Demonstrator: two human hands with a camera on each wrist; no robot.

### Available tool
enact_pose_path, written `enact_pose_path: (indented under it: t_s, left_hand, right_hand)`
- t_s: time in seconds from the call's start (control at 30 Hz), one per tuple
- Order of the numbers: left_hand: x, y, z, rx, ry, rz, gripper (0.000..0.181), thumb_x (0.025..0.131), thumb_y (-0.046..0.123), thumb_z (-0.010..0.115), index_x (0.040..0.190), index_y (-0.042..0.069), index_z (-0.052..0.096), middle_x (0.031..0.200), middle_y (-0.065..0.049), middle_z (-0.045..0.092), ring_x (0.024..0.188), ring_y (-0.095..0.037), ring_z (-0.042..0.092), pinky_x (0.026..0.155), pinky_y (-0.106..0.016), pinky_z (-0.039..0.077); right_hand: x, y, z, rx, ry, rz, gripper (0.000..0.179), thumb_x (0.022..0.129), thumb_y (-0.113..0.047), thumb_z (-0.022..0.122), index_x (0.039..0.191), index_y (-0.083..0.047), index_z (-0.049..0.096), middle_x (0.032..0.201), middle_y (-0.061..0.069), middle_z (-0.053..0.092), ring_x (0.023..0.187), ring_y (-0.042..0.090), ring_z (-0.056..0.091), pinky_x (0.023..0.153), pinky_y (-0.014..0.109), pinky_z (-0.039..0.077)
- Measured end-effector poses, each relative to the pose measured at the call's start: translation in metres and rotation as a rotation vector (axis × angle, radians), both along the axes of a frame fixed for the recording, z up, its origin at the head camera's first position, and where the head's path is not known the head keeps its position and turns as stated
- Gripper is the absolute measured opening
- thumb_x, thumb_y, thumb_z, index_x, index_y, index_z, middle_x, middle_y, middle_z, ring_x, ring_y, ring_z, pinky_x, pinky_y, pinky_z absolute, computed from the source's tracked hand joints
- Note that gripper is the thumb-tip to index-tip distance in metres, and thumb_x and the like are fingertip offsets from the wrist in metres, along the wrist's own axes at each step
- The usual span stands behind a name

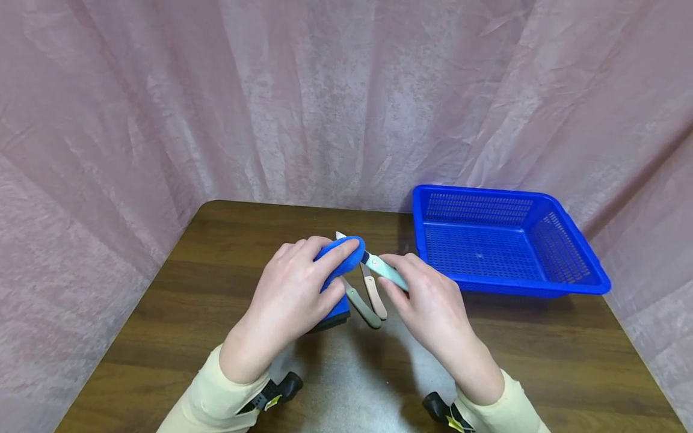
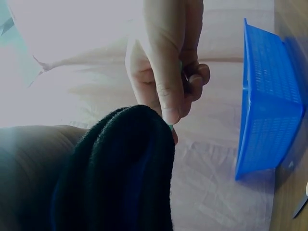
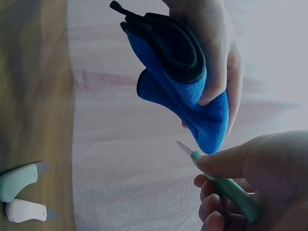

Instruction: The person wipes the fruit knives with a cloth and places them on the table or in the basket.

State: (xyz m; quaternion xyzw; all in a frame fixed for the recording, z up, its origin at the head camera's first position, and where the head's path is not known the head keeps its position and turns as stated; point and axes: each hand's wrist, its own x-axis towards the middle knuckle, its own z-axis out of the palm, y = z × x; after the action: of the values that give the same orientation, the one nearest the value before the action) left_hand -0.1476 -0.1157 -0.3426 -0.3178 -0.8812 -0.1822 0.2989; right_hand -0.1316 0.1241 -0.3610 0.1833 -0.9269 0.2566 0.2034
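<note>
Sleeves (image 1: 201, 391), then hands (image 1: 295, 287) (angled inward)

Pale glare and soft shadows mark the tabletop (image 1: 346, 391).

The black-edged cloth (image 3: 180, 89) and basket (image 1: 479, 246) are blue, the held knife handle (image 1: 387, 270) mint-green.

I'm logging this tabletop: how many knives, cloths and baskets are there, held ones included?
Knives: 3 (mint knife in right hand; grey-green knife and beige knife on table)
Cloths: 1 (blue cloth in left hand)
Baskets: 1 (blue basket)
Total: 5
</note>
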Motion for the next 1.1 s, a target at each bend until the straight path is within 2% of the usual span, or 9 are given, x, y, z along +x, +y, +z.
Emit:
enact_pose_path:
  t_s: [0.43, 0.87, 1.1]
  left_hand:
    - [0.0022, 0.0042, -0.0021, -0.055, -0.024, -0.004, 0.051, 0.09, 0.014, 0.074, 0.141, 0.02, 0.077, 0.114, -0.01, 0.073, 0.095, -0.031, 0.071, 0.093, -0.051, 0.055]
    - [0.0031, 0.005, -0.0028, -0.054, -0.017, -0.017, 0.051, 0.088, 0.013, 0.077, 0.139, 0.022, 0.079, 0.11, -0.01, 0.072, 0.09, -0.03, 0.068, 0.088, -0.049, 0.055]
    - [0.0021, 0.0034, -0.0035, -0.062, -0.033, -0.007, 0.052, 0.09, 0.014, 0.074, 0.141, 0.022, 0.077, 0.115, -0.01, 0.073, 0.096, -0.03, 0.07, 0.091, -0.05, 0.055]
  right_hand:
    - [0.003, 0.0006, 0.0005, 0.012, 0.027, 0.012, 0.031, 0.098, -0.021, 0.086, 0.128, -0.018, 0.079, 0.091, -0.007, 0.065, 0.069, 0.012, 0.054, 0.06, 0.034, 0.047]
    - [0.0042, 0.0019, 0.0009, 0.024, 0.056, 0.042, 0.028, 0.099, -0.02, 0.085, 0.127, -0.016, 0.079, 0.094, -0.006, 0.067, 0.073, 0.012, 0.057, 0.062, 0.036, 0.05]
    - [0.0047, 0.002, 0.0009, 0.024, 0.057, 0.052, 0.028, 0.1, -0.02, 0.083, 0.127, -0.016, 0.078, 0.095, -0.006, 0.066, 0.074, 0.012, 0.057, 0.062, 0.036, 0.05]
